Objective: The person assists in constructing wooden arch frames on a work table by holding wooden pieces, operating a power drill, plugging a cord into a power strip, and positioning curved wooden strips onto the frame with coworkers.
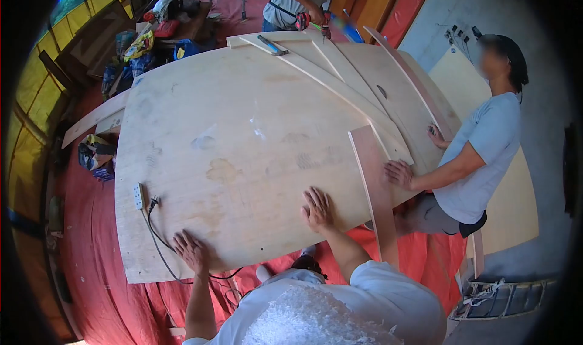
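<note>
My left hand point(189, 249) lies flat with fingers spread near the front left edge of a large plywood sheet point(182, 120). Beside it runs the dark cord point(159, 239) of a white power strip point(139, 196), whose black plug point(153, 202) rests on the sheet. My right hand point(317, 209) is also spread flat on the plywood, left of a wooden board point(371, 187) that sticks out past the front edge. Neither hand holds anything.
A co-worker point(486, 144) on the right rests a hand by the wooden strips point(340, 87). Another person at the back holds a red drill point(305, 20) over the sheet. A hammer point(272, 45) lies nearby. Bags point(141, 47) sit at left; a ladder point(507, 299) lies lower right.
</note>
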The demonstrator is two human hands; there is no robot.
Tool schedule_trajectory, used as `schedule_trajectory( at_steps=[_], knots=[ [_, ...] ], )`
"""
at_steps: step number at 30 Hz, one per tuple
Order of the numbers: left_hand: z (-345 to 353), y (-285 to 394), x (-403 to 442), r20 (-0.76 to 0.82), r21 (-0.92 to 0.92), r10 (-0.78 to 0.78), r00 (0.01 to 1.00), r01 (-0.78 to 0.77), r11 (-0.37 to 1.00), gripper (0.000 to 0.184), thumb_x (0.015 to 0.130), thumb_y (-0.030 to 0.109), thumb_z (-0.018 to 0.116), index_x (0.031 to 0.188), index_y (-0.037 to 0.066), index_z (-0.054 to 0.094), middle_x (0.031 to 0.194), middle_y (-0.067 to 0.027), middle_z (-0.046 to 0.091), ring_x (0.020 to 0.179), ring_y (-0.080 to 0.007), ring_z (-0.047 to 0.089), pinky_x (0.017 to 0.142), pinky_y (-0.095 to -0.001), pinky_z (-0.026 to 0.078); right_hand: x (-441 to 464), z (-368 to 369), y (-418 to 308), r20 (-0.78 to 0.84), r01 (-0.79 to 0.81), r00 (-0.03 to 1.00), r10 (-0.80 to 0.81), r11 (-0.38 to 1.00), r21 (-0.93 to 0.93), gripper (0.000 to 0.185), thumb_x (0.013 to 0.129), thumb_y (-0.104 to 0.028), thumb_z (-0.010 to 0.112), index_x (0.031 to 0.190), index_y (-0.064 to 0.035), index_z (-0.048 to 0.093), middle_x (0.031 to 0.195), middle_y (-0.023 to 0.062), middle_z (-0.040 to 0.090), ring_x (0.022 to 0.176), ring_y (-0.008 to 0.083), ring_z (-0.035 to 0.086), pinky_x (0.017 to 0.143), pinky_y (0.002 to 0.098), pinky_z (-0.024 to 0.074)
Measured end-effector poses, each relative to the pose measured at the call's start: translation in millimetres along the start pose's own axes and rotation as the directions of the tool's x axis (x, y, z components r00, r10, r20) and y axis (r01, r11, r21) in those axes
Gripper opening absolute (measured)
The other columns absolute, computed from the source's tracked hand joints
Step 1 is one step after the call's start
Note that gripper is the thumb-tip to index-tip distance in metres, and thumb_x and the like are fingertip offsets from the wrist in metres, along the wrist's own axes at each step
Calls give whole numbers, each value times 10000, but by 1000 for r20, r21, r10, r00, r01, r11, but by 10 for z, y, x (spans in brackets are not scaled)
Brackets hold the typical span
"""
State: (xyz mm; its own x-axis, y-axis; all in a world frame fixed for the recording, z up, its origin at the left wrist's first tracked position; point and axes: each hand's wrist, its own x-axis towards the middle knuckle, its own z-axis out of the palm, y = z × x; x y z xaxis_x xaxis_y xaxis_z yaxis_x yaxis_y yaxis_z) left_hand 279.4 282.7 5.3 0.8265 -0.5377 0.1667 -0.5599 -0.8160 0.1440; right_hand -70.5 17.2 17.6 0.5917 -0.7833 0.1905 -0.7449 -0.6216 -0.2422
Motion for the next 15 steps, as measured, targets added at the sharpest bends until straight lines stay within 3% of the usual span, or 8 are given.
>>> schedule_trajectory(
  at_steps=[15],
  knots=[
    [-49, 16, -2, 5, 0, 10, 1000, -10, 1000, 551, 907, 229, 425, 1423, 53, 349, 1487, -195, 299, 1400, -337, 229, 1140, -449, 161, 9, 2, 7, -7, 10, 1000, -9, 999, 40, 566, 883, -344, 525, 1368, -74, 415, 1463, 153, 324, 1389, 300, 239, 1128, 531, 164]
  ],
)
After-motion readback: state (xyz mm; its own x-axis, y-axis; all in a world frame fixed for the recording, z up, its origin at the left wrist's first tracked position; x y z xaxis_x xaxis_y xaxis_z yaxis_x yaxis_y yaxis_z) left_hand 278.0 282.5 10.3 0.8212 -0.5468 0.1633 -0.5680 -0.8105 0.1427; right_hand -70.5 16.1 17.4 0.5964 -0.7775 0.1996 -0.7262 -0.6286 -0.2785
